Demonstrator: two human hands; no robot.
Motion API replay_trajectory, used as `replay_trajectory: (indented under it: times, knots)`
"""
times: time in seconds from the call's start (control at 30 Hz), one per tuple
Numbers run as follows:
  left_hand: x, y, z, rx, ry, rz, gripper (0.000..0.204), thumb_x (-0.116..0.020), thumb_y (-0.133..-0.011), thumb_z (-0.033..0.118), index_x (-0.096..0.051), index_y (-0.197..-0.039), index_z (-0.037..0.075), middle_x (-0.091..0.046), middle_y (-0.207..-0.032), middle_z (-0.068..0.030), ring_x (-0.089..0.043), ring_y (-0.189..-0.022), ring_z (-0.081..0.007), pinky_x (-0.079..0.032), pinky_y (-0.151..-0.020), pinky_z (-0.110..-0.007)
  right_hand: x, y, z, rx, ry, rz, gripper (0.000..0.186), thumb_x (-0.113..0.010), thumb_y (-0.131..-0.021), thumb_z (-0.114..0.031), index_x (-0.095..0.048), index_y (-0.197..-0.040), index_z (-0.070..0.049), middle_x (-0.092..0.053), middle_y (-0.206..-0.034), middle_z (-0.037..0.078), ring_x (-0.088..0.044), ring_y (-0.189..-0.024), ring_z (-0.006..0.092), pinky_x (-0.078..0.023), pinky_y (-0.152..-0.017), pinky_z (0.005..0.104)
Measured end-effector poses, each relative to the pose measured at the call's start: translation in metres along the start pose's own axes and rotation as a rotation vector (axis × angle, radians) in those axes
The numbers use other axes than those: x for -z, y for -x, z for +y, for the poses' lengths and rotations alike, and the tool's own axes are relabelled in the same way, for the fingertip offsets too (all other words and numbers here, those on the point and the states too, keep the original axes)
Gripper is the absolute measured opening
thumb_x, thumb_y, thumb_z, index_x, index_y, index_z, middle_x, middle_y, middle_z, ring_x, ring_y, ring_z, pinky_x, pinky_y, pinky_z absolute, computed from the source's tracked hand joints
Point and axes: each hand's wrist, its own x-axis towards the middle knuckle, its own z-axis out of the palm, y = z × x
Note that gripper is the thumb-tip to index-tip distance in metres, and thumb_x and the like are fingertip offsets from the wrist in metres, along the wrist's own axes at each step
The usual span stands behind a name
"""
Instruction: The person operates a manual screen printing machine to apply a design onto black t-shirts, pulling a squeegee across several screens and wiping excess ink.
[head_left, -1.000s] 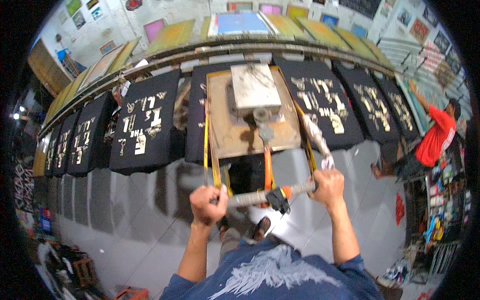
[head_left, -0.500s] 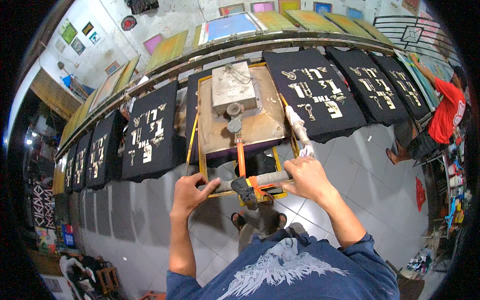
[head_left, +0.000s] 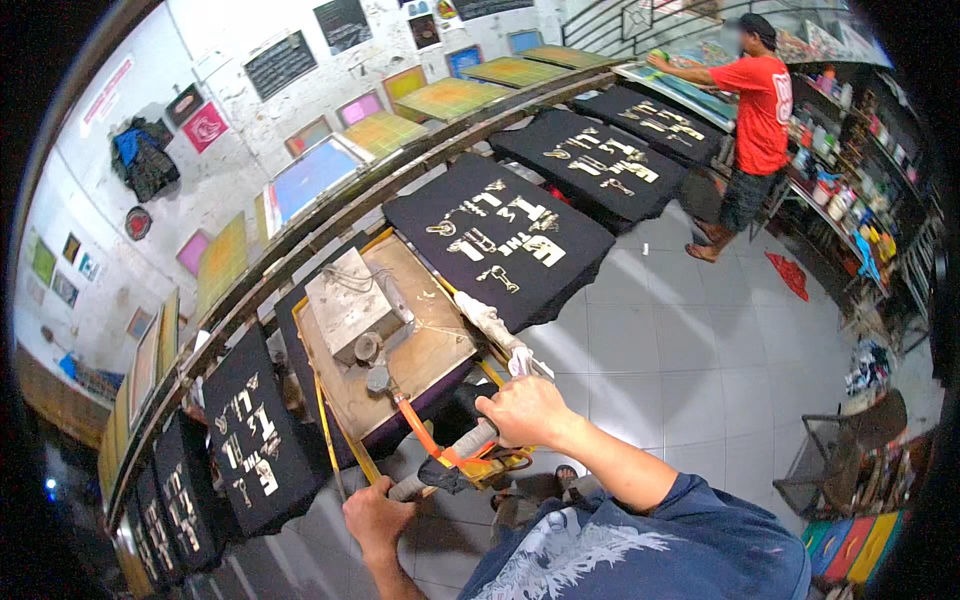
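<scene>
1 yellow-framed press rig lies over a black shirt; looks heavy and stiff, best held by its wrapped handlebar. Right hand has fingers curled round the bar; left hand meets its left end, finger closure I can't tell.

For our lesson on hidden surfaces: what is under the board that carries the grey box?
Black cloth shows past the left edge of the board. The board hides the rest, so any print beneath, or whether they touch, cannot be seen.

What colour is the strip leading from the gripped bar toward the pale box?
The strip is orange, best seen in the head view.
</scene>
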Motion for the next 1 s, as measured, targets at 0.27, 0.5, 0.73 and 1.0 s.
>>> replay_trajectory:
  times: [0.27,0.5,0.73,1.0]
  knots:
    - [0.001,0.002,-0.001,-0.068,0.048,0.078,0.050,-0.089,-0.056,0.055,-0.068,-0.069,0.012,-0.064,-0.060,-0.0168,-0.067,-0.061,-0.0386,-0.051,-0.056,-0.050,-0.006,0.000,-0.002,-0.025,0.079,-0.021,0.030,-0.075,-0.074,-0.029,-0.070,-0.097,-0.010,-0.074,-0.077,0.014,-0.075,-0.077,0.0324,-0.060,-0.068,0.0478]
    - [0.011,0.004,0.007,-0.044,0.069,0.101,0.048,-0.091,-0.058,0.051,-0.069,-0.070,0.011,-0.063,-0.059,-0.0179,-0.066,-0.060,-0.0399,-0.052,-0.058,-0.050,-0.016,0.003,-0.002,-0.025,0.139,0.088,0.033,-0.078,-0.071,-0.035,-0.069,-0.095,-0.013,-0.072,-0.075,0.010,-0.073,-0.078,0.0308,-0.058,-0.069,0.0448]
    - [0.014,0.002,0.000,-0.032,0.118,-0.026,0.050,-0.090,-0.062,0.054,-0.069,-0.071,0.009,-0.068,-0.067,-0.0168,-0.069,-0.066,-0.0378,-0.054,-0.061,-0.050,-0.027,0.003,-0.004,0.016,0.185,0.328,0.024,-0.080,-0.061,-0.028,-0.063,-0.076,-0.019,-0.066,-0.067,0.001,-0.070,-0.069,0.0241,-0.055,-0.067,0.0393]
    - [0.016,0.001,0.001,-0.077,0.109,0.021,0.047,-0.088,-0.066,0.051,-0.066,-0.070,0.010,-0.065,-0.062,-0.0165,-0.068,-0.064,-0.0388,-0.055,-0.061,-0.048,-0.027,0.003,-0.005,0.034,0.151,0.419,0.022,-0.079,-0.059,-0.023,-0.061,-0.072,-0.018,-0.064,-0.064,0.002,-0.068,-0.066,0.0240,-0.054,-0.065,0.0391]
